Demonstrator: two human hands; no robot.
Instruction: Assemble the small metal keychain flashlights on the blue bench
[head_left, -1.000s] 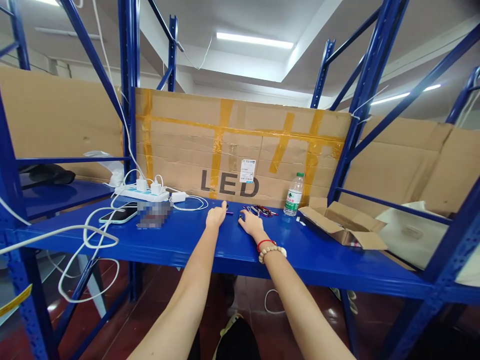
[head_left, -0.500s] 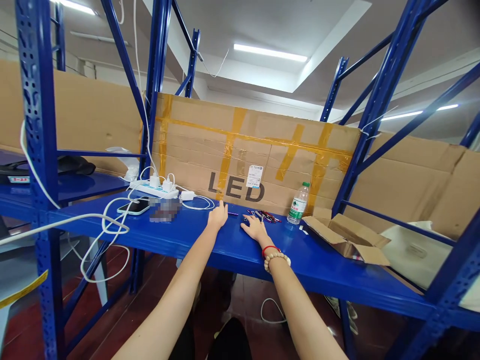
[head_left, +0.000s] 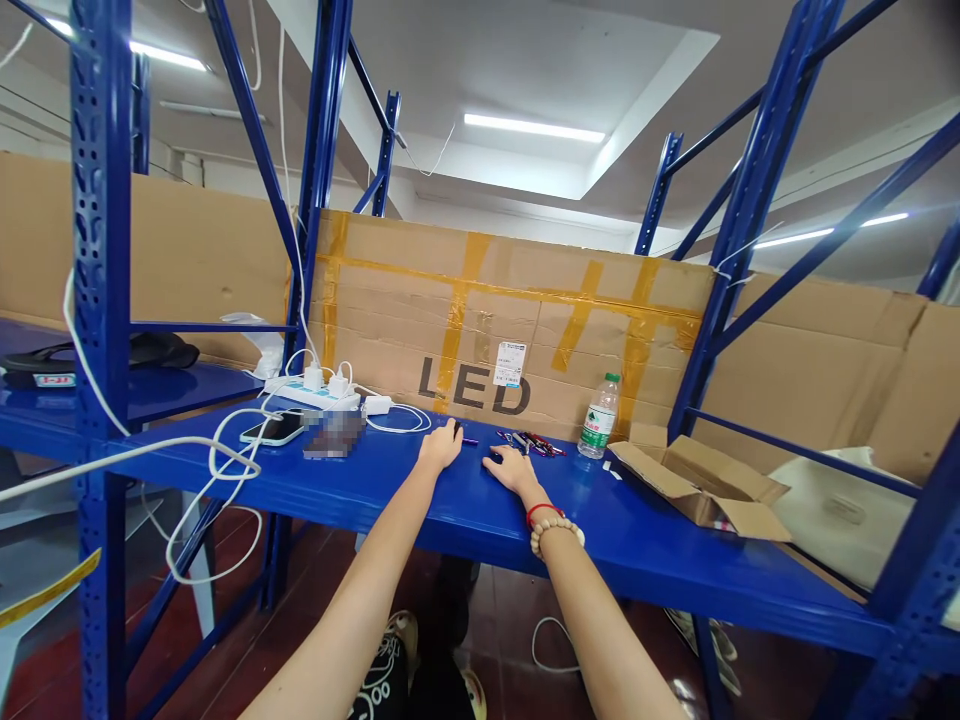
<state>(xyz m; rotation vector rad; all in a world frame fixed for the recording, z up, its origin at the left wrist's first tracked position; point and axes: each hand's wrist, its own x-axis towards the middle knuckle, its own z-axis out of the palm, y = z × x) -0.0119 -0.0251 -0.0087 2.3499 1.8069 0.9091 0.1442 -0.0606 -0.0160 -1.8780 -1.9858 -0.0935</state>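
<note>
Both my arms reach out over the blue metal shelf (head_left: pixel 420 495). My left hand (head_left: pixel 441 447) rests on the shelf with its fingers curled, a small dark thing at the fingertips that I cannot make out, and a thin purple pen (head_left: pixel 469 441) just right of it. My right hand (head_left: pixel 512 467) lies on the shelf with fingers bent down over a small dark object. Red cord and bead bracelets circle my right wrist. A small heap of pens (head_left: pixel 532 443) lies just beyond my right hand.
A taped cardboard sheet marked LED (head_left: pixel 495 330) stands at the back. A water bottle (head_left: pixel 601 415) and an open cardboard box (head_left: pixel 697 480) are to the right. A power strip (head_left: pixel 315 392), white cables and a phone (head_left: pixel 274 430) lie left. Blue rack uprights (head_left: pixel 101 350) frame both sides.
The view has pulled back and tilted up, showing more of the left upright. Both hands stay on the shelf in about the same spot near the pens.
</note>
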